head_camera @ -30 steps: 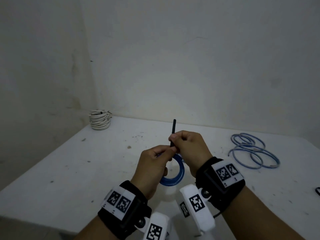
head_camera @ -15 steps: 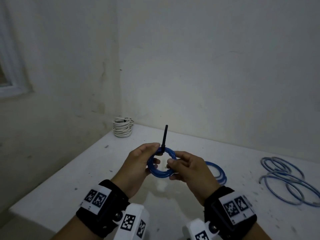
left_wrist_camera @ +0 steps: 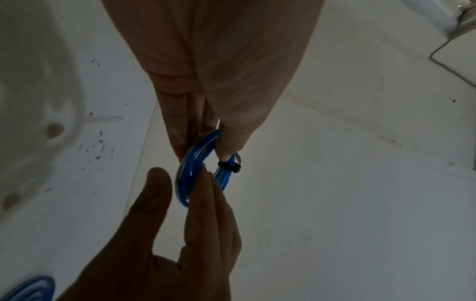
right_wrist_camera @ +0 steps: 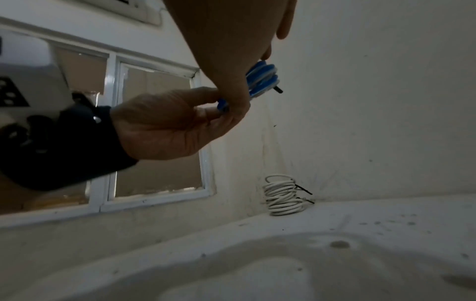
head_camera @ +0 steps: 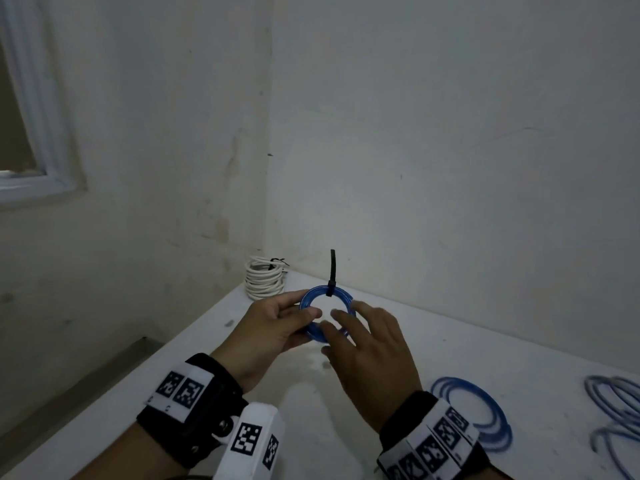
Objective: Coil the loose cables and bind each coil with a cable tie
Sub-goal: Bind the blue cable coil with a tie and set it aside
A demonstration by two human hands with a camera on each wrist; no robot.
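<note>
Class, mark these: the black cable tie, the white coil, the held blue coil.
black cable tie (head_camera: 332,268): head view, upright tail.
white coil (head_camera: 264,280): head view, stacked loops.
held blue coil (head_camera: 313,295): head view, upper-left arc.

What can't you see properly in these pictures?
- Head view: the near side of the blue coil is hidden behind the left hand and right hand.
- Head view: the pale blue cable is cut off by the right edge.
- Left wrist view: the cable tie is small and partly hidden by a finger; its tail is out of sight.
- Right wrist view: the right hand's fingertips are hidden behind its own palm.
</note>
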